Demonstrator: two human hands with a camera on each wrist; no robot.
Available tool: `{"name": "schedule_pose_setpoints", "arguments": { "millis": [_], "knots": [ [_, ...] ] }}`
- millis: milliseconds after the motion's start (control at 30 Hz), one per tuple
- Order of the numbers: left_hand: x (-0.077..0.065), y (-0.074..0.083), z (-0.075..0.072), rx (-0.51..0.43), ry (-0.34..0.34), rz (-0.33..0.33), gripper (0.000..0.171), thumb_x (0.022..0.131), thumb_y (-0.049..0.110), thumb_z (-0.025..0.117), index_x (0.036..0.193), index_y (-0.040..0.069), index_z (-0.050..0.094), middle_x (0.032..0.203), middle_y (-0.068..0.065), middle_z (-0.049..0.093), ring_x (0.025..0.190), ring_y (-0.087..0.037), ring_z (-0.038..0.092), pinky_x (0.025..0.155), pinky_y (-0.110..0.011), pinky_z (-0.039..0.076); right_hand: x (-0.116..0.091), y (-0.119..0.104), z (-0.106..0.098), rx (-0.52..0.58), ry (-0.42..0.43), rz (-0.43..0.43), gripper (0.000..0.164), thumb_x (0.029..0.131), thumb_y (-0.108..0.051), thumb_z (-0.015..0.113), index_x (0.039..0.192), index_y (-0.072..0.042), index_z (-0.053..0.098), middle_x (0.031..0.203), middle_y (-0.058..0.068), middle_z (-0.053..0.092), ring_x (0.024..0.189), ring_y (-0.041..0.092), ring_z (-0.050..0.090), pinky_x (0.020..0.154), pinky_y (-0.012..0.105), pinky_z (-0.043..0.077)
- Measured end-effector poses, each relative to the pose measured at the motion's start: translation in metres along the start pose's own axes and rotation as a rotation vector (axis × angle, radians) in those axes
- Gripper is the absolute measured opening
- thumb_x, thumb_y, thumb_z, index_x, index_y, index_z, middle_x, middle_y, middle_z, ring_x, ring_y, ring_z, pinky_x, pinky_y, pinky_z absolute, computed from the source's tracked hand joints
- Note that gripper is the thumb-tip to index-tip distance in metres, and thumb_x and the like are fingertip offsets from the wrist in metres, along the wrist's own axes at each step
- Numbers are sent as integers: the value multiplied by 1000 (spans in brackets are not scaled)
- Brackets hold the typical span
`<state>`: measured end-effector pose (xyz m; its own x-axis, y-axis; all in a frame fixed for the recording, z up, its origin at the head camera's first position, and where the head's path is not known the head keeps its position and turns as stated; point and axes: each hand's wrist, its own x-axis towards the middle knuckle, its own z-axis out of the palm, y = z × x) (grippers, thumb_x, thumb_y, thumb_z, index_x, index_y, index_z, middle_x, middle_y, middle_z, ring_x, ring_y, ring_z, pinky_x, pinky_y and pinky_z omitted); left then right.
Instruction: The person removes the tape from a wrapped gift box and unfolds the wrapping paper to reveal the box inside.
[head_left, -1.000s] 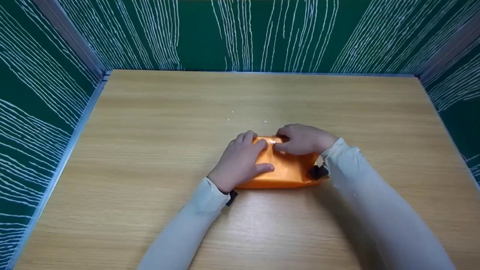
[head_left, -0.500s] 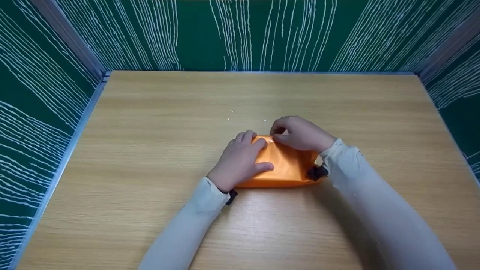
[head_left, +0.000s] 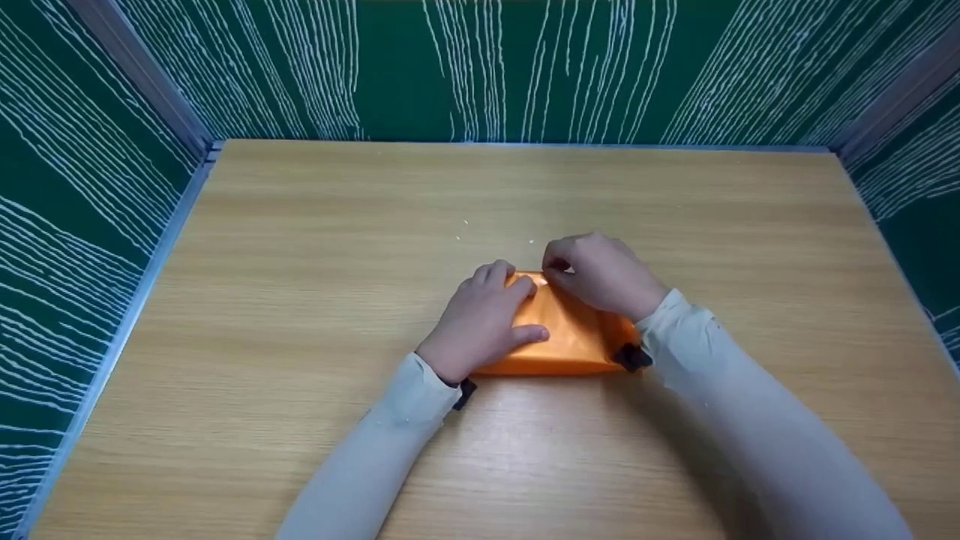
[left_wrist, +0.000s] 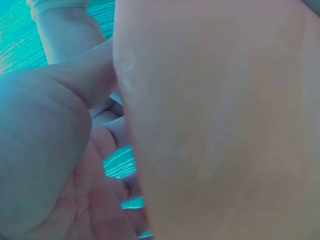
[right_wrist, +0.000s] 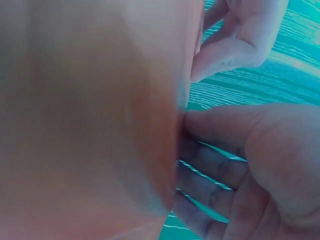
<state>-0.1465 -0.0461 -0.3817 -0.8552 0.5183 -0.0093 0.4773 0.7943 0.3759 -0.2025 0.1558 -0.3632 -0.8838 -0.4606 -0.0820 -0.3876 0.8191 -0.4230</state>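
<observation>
A glossy orange packet (head_left: 574, 330), like a plastic pouch, stands or leans on the table. My left hand (head_left: 480, 319) grips its left side, thumb on the near face and fingers over the upper edge. Along that upper edge, near the middle, my right hand (head_left: 604, 274) pinches the packet between thumb and forefinger. Up close, the packet (left_wrist: 215, 120) fills much of the left wrist view beside my left hand (left_wrist: 55, 145). The packet (right_wrist: 90, 120) also covers the left half of the right wrist view, with my right hand's thumb at its edge. Its far side is hidden.
The wooden table (head_left: 337, 225) extends around the packet. A few tiny white specks (head_left: 532, 241) lie beyond it. Green walls (head_left: 401, 75) with white streaks border the back and sides. A dark wrist strap (head_left: 632, 357) shows below the right cuff.
My right hand has shifted up and slightly left, from over the packet's face to its upper edge, and its forearm then lowered a little. The left hand stays in place.
</observation>
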Motion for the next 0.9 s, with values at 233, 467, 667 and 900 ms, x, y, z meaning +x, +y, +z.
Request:
{"name": "schedule_pose_setpoints", "arguments": {
  "millis": [233, 467, 667, 900],
  "knots": [
    [0, 1, 0, 19, -1, 0, 59, 93, 58, 70, 130, 14, 63, 140, -15, 50, 133, -35, 49, 106, -47, 46, -3, -2, 1, -59, 21, -50, 17, 97, -15, 75, 113, -12, 80, 104, 5, 76, 92, 25, 67, 96, 43, 56],
    [0, 1, 1, 25, -5, -2, 60, 93, 58, 69, 132, 13, 62, 142, -15, 50, 134, -35, 48, 107, -47, 46, -7, 0, 2, -77, 41, -91, 18, 96, -13, 75, 113, -12, 80, 105, 5, 75, 93, 26, 66, 95, 43, 57],
    [0, 1, 0, 29, -7, 1, 58, 93, 57, 70, 130, 13, 62, 140, -16, 50, 134, -35, 49, 106, -46, 47, -12, 1, 2, -45, 63, -142, 14, 97, -9, 73, 110, -9, 79, 102, 8, 74, 91, 27, 67, 93, 44, 58],
    [1, 2, -1, 20, -26, -24, 60, 93, 58, 70, 133, 14, 62, 144, -15, 49, 135, -34, 47, 108, -47, 46, -13, 0, 2, -34, 47, -100, 14, 97, -10, 73, 110, -12, 78, 105, 5, 73, 94, 25, 67, 96, 42, 57]
  ]
}}
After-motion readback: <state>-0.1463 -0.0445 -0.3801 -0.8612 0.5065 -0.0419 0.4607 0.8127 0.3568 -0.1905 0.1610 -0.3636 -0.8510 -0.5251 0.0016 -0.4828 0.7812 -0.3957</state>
